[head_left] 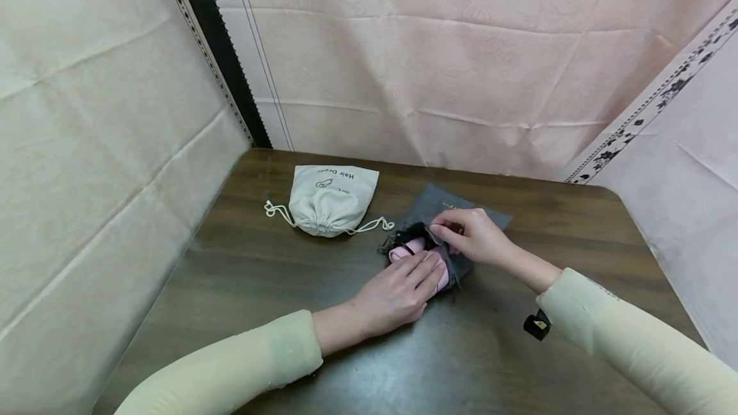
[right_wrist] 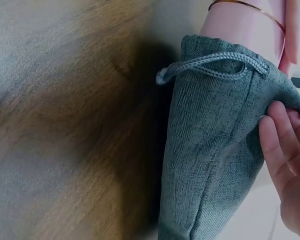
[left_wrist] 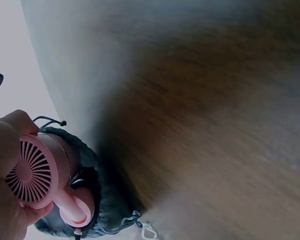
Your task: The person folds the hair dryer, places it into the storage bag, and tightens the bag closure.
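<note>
A pink hair dryer [left_wrist: 55,165] with a round slotted grille sits partly inside a dark grey drawstring bag [right_wrist: 210,145]. My left hand [head_left: 398,293] grips the dryer's grille end, fingers on one side and thumb on the other in the left wrist view. The dryer's folded handle and the start of a black cord show at the bag's mouth; its front end is hidden in the cloth. With thumb and fingers my right hand [head_left: 475,235] pinches the rim of the bag. A grey drawstring loop [right_wrist: 210,67] hangs near the mouth.
A white drawstring bag [head_left: 334,200] printed "Hair Dryer" lies flat behind and left of the hands, its cords spread sideways. The brown wooden table [head_left: 259,287] has pale cloth hangings [head_left: 461,69] along its back and sides.
</note>
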Demonstrator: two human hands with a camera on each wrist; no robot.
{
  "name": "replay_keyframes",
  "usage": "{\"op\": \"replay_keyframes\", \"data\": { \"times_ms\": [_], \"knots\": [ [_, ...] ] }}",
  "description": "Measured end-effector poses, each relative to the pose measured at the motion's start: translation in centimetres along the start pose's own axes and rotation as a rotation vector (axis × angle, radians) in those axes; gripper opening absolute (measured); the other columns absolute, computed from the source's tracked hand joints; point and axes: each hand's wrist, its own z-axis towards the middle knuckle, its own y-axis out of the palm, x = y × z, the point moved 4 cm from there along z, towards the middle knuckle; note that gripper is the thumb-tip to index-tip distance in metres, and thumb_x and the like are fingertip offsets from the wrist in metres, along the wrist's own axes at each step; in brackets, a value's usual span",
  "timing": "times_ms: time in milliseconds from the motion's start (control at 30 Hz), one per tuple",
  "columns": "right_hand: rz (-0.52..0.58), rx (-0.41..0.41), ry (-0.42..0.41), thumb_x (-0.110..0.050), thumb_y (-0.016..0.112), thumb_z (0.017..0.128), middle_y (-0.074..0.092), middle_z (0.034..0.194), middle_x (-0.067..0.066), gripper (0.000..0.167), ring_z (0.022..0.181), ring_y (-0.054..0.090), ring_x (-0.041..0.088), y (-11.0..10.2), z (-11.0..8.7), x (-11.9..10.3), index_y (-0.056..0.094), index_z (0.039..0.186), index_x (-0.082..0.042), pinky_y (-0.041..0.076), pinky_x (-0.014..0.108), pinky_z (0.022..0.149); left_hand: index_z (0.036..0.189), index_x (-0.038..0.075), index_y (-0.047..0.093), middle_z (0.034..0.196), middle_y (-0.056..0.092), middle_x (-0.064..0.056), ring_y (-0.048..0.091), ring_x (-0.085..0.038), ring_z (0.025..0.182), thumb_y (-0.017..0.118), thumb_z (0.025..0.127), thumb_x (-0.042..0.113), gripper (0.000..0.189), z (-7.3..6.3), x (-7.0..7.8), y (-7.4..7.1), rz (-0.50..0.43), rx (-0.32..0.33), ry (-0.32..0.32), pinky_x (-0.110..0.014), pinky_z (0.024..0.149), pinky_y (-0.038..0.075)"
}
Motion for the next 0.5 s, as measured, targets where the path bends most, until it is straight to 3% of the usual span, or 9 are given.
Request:
{"op": "replay_keyframes", "data": {
  "times_ms": [133,333,500],
  "knots": [
    [-0.006,0.034,0.002,-0.009,0.069,0.105,0.065,0.068,-0.007,0.01,0.054,0.062,0.009,-0.1,-0.1,-0.2,0.079,0.102,-0.01,0.055,0.029,0.051,0.135,-0.002,0.068,0.137,0.07,-0.019,0.066,-0.03,0.131,0.066,0.089,0.023,0.053,-0.1,0.1,0.0,0.004,0.014,0.031,-0.039,0.115,0.05],
    [0.017,0.069,-0.005,-0.006,0.067,0.105,0.066,0.07,-0.005,0.012,0.055,0.063,0.009,-0.2,-0.4,0.1,0.077,0.1,-0.01,0.056,0.029,0.051,0.135,0.002,0.069,0.137,0.07,-0.017,0.066,-0.03,0.13,0.052,0.103,0.018,0.04,-0.6,0.2,0.0,0.009,0.057,0.089,-0.04,0.113,0.052],
    [0.014,0.092,-0.028,-0.003,0.067,0.104,0.067,0.072,-0.005,0.012,0.056,0.064,0.006,-0.3,-0.6,0.4,0.077,0.101,-0.01,0.056,0.028,0.052,0.138,0.004,0.068,0.141,0.067,-0.019,0.065,-0.031,0.132,0.041,0.109,0.014,0.042,-1.1,0.0,0.1,0.02,0.028,0.145,-0.041,0.111,0.053]
  ]
}}
